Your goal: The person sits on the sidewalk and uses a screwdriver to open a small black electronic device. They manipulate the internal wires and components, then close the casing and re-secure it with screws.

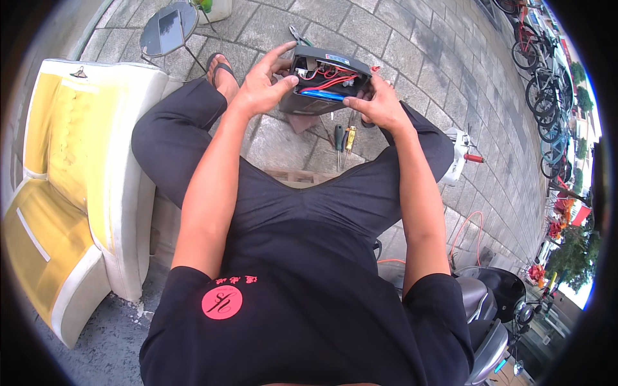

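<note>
Between my two hands is a dark box-shaped case (344,63), its open side facing me, with red wires (331,82) and a blue wrapped block (324,94) showing inside. My left hand (262,85) grips the case's left side, thumb at the opening and fingers along the top edge. My right hand (380,103) grips the right side, its thumb by the end of the blue block. What fills the back of the case is in shadow. On the paving below lie a dark-handled screwdriver (339,137) and a yellow-handled screwdriver (350,137).
A yellow and white seat (71,154) stands at my left. Beyond it is a small round stool (168,29) with a phone (170,29) on top. A white device with a red handle (458,154) rests by my right knee. An orange cord (479,222) and a scooter (483,309) are at lower right.
</note>
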{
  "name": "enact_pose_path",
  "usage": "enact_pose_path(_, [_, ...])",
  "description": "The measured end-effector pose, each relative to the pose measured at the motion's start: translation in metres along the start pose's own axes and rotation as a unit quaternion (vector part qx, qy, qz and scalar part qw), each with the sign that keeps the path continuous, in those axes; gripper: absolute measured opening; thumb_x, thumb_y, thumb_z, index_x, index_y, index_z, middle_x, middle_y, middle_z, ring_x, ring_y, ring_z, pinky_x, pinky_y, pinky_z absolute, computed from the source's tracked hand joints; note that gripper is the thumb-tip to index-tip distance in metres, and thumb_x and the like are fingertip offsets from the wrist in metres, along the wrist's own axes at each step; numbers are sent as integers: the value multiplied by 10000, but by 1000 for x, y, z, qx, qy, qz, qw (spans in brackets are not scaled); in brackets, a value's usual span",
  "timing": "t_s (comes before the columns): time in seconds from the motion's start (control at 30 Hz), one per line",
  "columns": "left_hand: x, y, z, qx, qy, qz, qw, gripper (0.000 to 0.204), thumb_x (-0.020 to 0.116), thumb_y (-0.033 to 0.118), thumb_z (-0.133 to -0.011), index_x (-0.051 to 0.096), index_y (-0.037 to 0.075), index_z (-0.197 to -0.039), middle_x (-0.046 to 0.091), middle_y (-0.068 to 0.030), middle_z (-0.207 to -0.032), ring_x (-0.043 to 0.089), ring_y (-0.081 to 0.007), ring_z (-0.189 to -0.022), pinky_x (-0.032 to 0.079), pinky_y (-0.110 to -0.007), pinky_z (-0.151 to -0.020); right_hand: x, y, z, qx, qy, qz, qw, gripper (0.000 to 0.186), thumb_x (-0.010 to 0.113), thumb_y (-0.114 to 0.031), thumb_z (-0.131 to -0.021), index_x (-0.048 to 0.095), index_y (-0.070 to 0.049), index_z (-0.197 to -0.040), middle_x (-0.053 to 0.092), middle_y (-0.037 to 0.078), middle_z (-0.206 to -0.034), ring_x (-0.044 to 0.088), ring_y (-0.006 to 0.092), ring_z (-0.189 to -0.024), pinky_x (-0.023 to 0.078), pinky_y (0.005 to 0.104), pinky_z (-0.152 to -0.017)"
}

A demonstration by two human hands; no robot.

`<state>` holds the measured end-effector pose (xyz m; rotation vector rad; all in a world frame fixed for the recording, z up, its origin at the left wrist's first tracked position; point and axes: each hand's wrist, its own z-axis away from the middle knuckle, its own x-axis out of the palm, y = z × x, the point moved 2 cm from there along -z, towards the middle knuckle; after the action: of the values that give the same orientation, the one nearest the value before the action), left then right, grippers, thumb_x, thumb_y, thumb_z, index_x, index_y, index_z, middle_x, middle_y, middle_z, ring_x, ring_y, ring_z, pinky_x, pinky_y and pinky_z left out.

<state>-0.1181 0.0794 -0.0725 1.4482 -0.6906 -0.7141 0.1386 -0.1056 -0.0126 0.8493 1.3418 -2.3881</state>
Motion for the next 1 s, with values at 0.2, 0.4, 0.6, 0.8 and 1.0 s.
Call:
enact_pose_path(0.2, [2, 38, 6, 8, -14, -100, 995, 899, 808, 53, -974, 384, 178, -1756, 722, -122, -1354, 654, -135, -1114, 546, -273, -849, 7, 7, -2, -43, 22, -28, 998, 897, 951, -382, -833, 571, 54, -1518, 755, 100, -1088, 700, 220, -1003, 575, 370, -935])
enact_pose_path(0.4, [1, 41, 4, 36, -19, -169, 985, 1020, 908, 87, -886, 383, 204, -1752, 734, -125, -1313, 629, -77, -903, 515, -231, -744, 14, 11, -7, -69, 38, -64, 995, 711, 958, -338, -873, 637, 2, -1409, 669, 14, -974, 611, 127, -874, 527, 300, -802])
enact_pose_path(0.6, [7, 36, -1, 28, 0, -169, 985, 1005, 935, 70, -869, 403, 141, -1719, 752, -115, -1233, 590, -38, -802, 498, -212, -677, 20, 18, -9, -90, 63, -95, 989, 570, 961, -322, -897, 677, -7, -1278, 598, -39, -896, 543, 81, -800, 477, 267, -714])
enact_pose_path(0.8, [9, 32, -1, 9, 1, -146, 989, 994, 929, 32, -872, 400, 127, -1709, 732, -102, -1288, 579, -39, -822, 485, -212, -680, 7, -4, -2, -27, 7, -49, 998, 722, 902, -338, -897, 630, 59, -1436, 790, 204, -1138, 750, 287, -1051, 586, 407, -963])
enact_pose_path(1.0, [11, 33, -2, 27, 5, -156, 987, 976, 925, 28, -874, 411, 118, -1699, 736, -75, -1269, 543, -40, -794, 473, -221, -682, 6, -6, 1, -51, 42, -36, 997, 709, 901, -336, -890, 645, 60, -1421, 802, 230, -1122, 779, 335, -1042, 598, 422, -941])
